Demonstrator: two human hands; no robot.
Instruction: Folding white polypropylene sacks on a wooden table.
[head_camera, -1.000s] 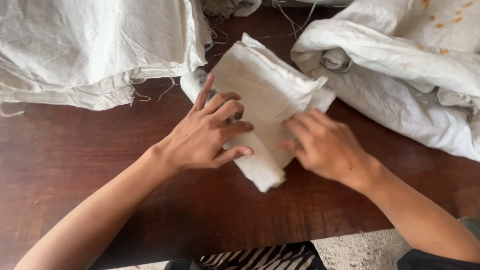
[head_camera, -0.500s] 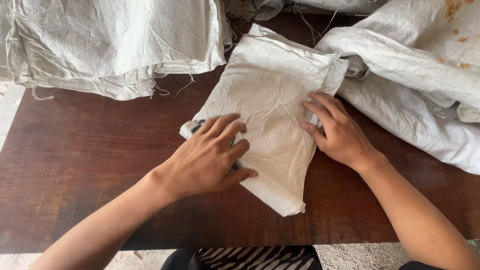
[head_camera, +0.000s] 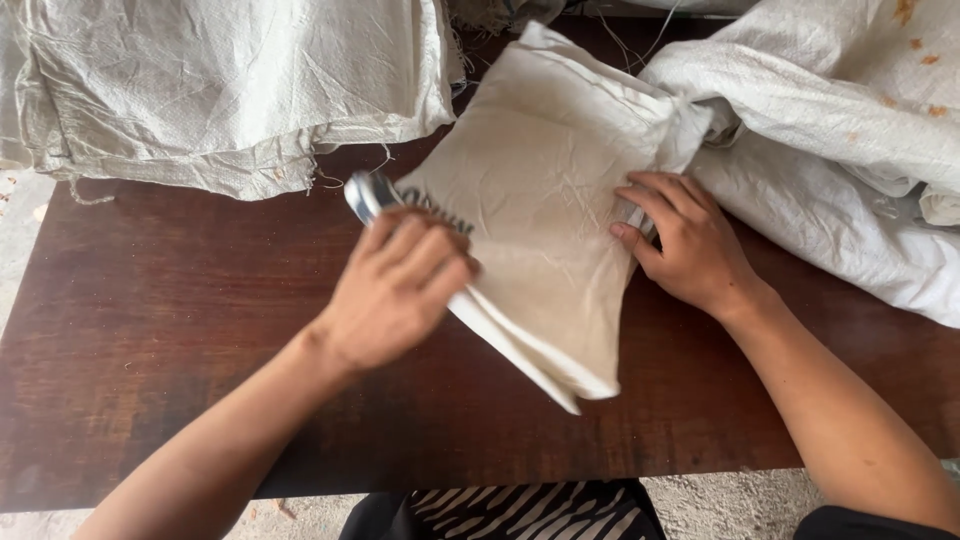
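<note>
left hand (head_camera: 400, 290): blurred, knuckles up, fingers curled together over the near-left edge of the folded sack (head_camera: 540, 210). Looks like a grip on that edge with the layers under the fingertips; thumb hidden, so can't tell how tight the pinch is.
right hand (head_camera: 690, 245): palm down, flat on the right edge of the folded sack. Fingers slightly spread, straight, pointing left and pressing the cloth onto the table (head_camera: 150, 330).
folded sack: off-white woven cloth, folded to a rough rectangle, lying diagonally between the two hands. Far corner points away past the right fingertips, near corner sticks out toward the body below the left fingers. Left edge is lifted a bit at the left fingers, stacked layers visible along it. Dark print shows just beyond the left fingertips, partly covered.
rolled bit (head_camera: 365, 195): grey-blue curled end of the sack, just past the left index finger, touching the same edge.
table: dark brown wood, under both hands and the sack.
sack stack (head_camera: 220, 90): flat pile of the same pale sacks, frayed threads on its edge, well beyond and left of the left fingers, apart from the folded one.
loose sacks (head_camera: 840, 130): crumpled heap with orange-brown stains, right of and beyond the right fingers, touching the folded sack's far right corner.
striped cloth (head_camera: 500, 510): black-and-white, at the table's near edge, behind both wrists.
</note>
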